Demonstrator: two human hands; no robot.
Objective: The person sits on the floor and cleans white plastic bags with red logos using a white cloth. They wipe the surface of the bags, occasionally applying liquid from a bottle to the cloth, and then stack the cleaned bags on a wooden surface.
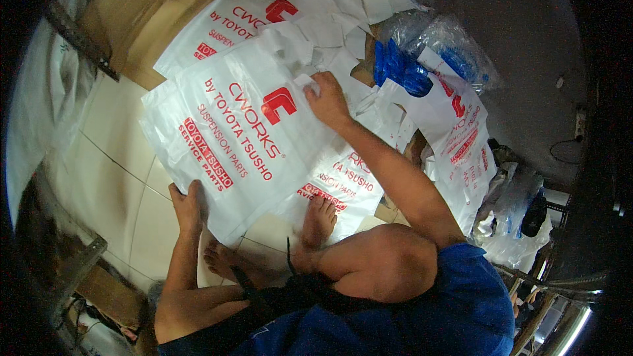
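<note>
A white plastic bag [227, 135] with red print is spread flat in front of me, turned at a slant. At its near left edge, my left hand [187, 206] grips the plastic between thumb and fingers. My right hand [328, 100] pinches the far right end of the bag, beside a pile of small white plastic cut-off pieces [326, 33]. Another printed white bag [217, 16] lies beyond the held one. Under my right forearm, more printed bags [356, 165] lie on the floor near my bare foot.
Blue bundles [402, 66] in clear plastic sit at the far right, with a crumpled printed bag [461, 138] in front. Brown cardboard [142, 20] lies at the far left over pale floor tiles [115, 151]. Metal shelf posts [82, 39] stand at left. Clear plastic bags [521, 224] are heaped at right.
</note>
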